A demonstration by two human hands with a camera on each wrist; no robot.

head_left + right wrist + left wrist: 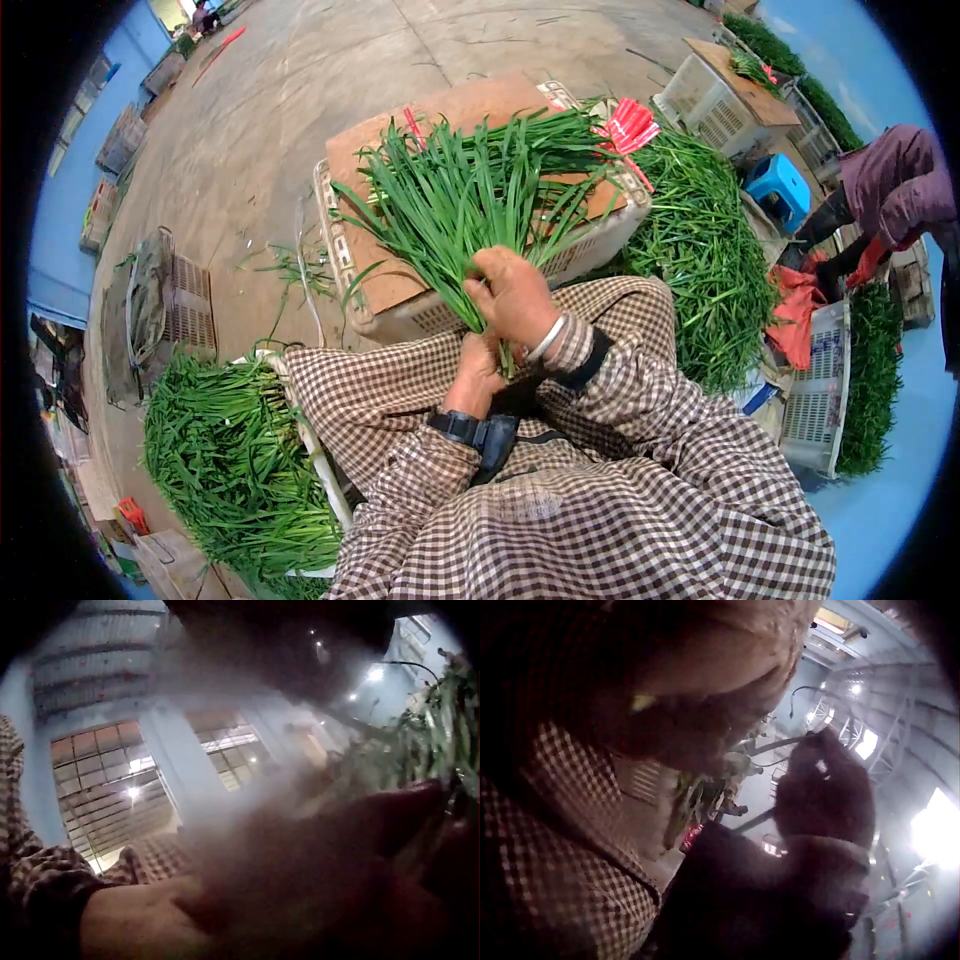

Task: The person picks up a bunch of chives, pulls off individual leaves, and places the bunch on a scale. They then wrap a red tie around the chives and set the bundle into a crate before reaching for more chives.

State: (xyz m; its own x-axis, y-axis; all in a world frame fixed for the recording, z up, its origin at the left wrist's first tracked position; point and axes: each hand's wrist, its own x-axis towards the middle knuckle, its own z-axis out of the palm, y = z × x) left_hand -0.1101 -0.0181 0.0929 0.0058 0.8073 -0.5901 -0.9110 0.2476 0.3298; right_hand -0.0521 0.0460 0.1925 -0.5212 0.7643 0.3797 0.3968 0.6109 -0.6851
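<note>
In the head view both hands are on a bunch of long flat green leaves, like Chinese chives (450, 200). My right hand (515, 300) grips the stalks from above, a bracelet on its wrist. Just below it, close to my lap, my left hand (478, 365) holds the lower stalk ends. The leaves fan out forward over a brown board (395, 283) on an upturned white crate (390, 322). Dark, blurred hands fill much of both wrist views; more green leaves (442, 727) show at the right wrist view's right side.
A crate heaped with chives (235, 460) stands at my left, and a large pile of them (695, 260) lies at my right. Red-and-white strips (630, 127) lie at the board's far right corner. Beyond are a blue stool (780, 190) and another person (895, 190).
</note>
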